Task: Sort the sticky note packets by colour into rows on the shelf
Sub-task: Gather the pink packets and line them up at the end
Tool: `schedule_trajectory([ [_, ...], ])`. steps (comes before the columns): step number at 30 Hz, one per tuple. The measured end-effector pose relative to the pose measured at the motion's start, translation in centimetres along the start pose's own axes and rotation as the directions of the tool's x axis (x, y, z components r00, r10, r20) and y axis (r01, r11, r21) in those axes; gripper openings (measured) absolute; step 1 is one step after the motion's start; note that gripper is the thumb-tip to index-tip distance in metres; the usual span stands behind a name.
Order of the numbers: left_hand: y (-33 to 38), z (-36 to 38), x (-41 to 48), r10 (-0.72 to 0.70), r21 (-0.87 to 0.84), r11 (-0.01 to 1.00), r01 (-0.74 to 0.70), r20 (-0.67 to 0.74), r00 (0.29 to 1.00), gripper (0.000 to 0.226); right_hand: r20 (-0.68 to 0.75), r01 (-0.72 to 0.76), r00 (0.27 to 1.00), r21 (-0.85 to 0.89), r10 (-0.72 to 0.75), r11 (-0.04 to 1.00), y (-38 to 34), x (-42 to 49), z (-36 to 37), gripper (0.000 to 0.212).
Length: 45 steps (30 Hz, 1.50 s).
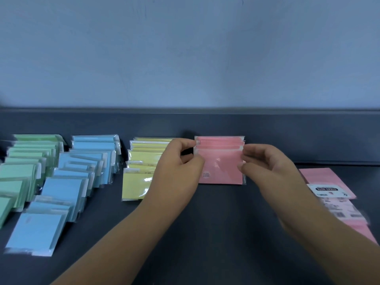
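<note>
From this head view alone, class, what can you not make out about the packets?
Green row: cut off by the left edge.
Yellow row: right side hidden behind the left hand.
Pink row: edges covered by the pinching left hand and right hand.
Loose pink packets: label print blurred, too small to read.

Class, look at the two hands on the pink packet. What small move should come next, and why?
Probably release the front pink packet and reach for the loose pink packets on the right. The left hand and right hand pinch its side edges, and it appears to lie in line with the pink row behind it. The loose ones lie outside any row.
</note>
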State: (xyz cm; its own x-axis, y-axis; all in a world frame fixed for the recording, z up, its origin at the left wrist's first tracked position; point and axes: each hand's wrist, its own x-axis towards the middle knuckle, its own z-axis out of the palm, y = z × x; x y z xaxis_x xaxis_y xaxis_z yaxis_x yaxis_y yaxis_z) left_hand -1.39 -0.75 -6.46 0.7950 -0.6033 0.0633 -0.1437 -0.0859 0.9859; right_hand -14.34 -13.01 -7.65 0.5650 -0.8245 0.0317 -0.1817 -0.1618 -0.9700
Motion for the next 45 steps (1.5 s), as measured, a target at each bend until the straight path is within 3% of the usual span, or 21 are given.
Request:
schedule_trajectory([
  [6, -0.2, 0.3, -0.6, -0.119, 0.099, 0.988, 0.119, -0.007, 0.993, 0.020, -0.017, 0.021, 1.000, 0.008, -0.021, 1.000, 0.2, 0.0, -0.1, 0.040],
  [10, -0.2, 0.5, -0.9, -0.162, 0.108, 0.981, 0.164, -0.020, 0.987, 0.032, -0.166, 0.070, 0.984, -0.007, -0.070, 0.998, 0.2, -0.3, -0.4, 0.040],
  [12, -0.2, 0.5, -0.9, -0.183, 0.108, 0.977, 0.183, -0.015, 0.983, 0.033, -0.224, 0.001, 0.975, -0.047, -0.012, 0.999, 0.2, -0.3, -0.5, 0.038],
  [17, 0.1, 0.8, -0.9, -0.209, 0.107, 0.972, 0.208, -0.002, 0.978, 0.016, -0.109, -0.216, 0.970, 0.036, 0.219, 0.976, 0.9, 0.1, 0.2, 0.047],
  [23, 0.6, 0.6, -1.4, -0.063, 0.167, 0.984, 0.060, 0.014, 0.998, 0.030, -0.133, -0.152, 0.980, -0.016, 0.149, 0.988, -0.6, 0.0, -0.6, 0.037],
  [26, 0.9, 0.3, -1.8, 0.040, 0.297, 0.954, -0.037, -0.002, 0.999, 0.021, -0.081, -0.057, 0.996, -0.148, 0.046, 0.987, -2.2, -0.5, -2.5, 0.027],
  [28, 0.9, 0.3, -2.1, 0.100, 0.426, 0.899, -0.103, 0.029, 0.995, 0.032, 0.003, 0.031, 1.000, -0.245, -0.031, 0.969, -2.9, -1.3, -4.2, 0.025],
  [31, 1.8, 0.4, -2.8, 0.095, 0.543, 0.826, -0.152, 0.132, 0.987, 0.051, 0.092, 0.070, 0.995, -0.286, -0.045, 0.956, -2.7, -3.4, -7.2, 0.025],
  [34, 3.0, 0.6, -3.6, 0.068, 0.586, 0.790, -0.179, 0.206, 0.976, 0.054, 0.071, 0.089, 0.995, -0.317, -0.070, 0.944, -1.5, -5.5, -10.4, 0.039],
  [38, 3.9, 3.0, -5.5, 0.022, 0.648, 0.742, -0.169, 0.228, 0.973, 0.051, 0.058, 0.171, 0.985, -0.489, -0.164, 0.856, 0.6, -6.9, -14.9, 0.045],
  [41, 3.7, 7.2, -7.6, 0.011, 0.637, 0.754, -0.159, 0.230, 0.973, 0.050, 0.145, 0.243, 0.970, -0.626, -0.195, 0.741, 2.3, -6.8, -18.9, 0.047],
  [45, 3.4, 13.7, -10.4, 0.017, 0.589, 0.793, -0.157, 0.235, 0.972, 0.032, 0.278, 0.298, 0.952, -0.733, -0.131, 0.611, 4.0, -6.0, -23.8, 0.052],
])
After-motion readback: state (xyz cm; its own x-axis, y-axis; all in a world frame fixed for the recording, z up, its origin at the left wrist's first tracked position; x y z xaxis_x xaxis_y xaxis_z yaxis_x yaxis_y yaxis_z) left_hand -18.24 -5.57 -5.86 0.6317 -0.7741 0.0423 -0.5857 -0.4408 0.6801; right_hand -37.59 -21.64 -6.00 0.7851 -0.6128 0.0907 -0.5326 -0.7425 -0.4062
